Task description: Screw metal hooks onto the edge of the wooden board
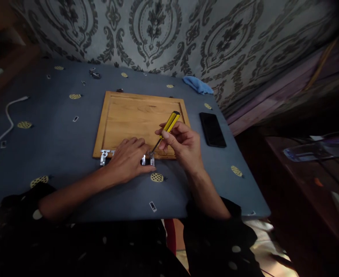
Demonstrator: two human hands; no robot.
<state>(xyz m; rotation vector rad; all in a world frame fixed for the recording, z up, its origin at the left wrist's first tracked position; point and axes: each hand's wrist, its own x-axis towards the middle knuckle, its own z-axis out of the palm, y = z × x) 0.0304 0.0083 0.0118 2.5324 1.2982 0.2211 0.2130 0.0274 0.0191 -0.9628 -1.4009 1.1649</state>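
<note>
Left hand (pixel 131 157) palm-down over near edge of framed wooden panel (pixel 134 115); can't tell if it's gripping. Metal hinge (pixel 152 159) at that same edge, by the left thumb. Right hand (pixel 188 145) holds yellow-black screwdriver (pixel 170 124), tilted, tip at hinge. Slant could make tip slip: jabbed thumb, gouged panel. Panel's flat on worktop (pixel 71 142); sideways push might skid it.
</note>
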